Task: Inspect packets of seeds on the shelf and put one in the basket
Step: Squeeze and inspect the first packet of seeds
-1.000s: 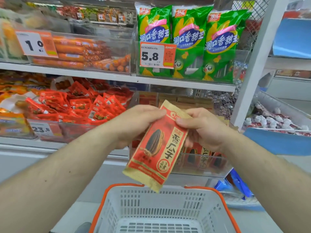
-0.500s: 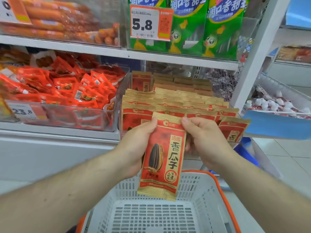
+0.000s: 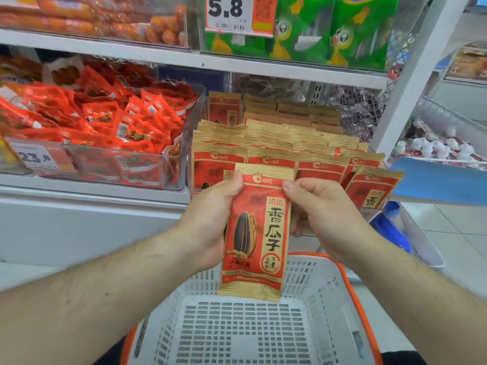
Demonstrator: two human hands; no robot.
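- Holding one seed packet (image 3: pixel 255 233) upright in front of the shelf (image 3: pixel 263 67), the person has both hands on it, above the far end of the basket (image 3: pixel 329 291).
- The left hand (image 3: pixel 210 225) grips the packet's left edge, thumb across the front near the top, fingers curled behind it.
- The right hand (image 3: pixel 321 214) pinches the right edge near the top, thumb on the front, the other fingers folded behind.
- The packet is red with gold bands at top and bottom and shows a dark sunflower seed beside large characters; its lower edge hangs over the basket's far wall.
- The basket is white plastic lattice with an orange rim, and sits below the forearms.
- Right behind the held packet, rows of matching seed packets (image 3: pixel 284 143) stand packed together at the right end of the lower shelf level.
- To their left on the same shelf, a clear bin (image 3: pixel 110 164) is heaped with small red snack packs (image 3: pixel 110 119) and carries a price tag (image 3: pixel 37 158) reading 23.8.
- On the upper level stand green bags (image 3: pixel 316 35) behind a 5.8 price label (image 3: pixel 237 11), with orange sausages (image 3: pixel 105 22) to the left.
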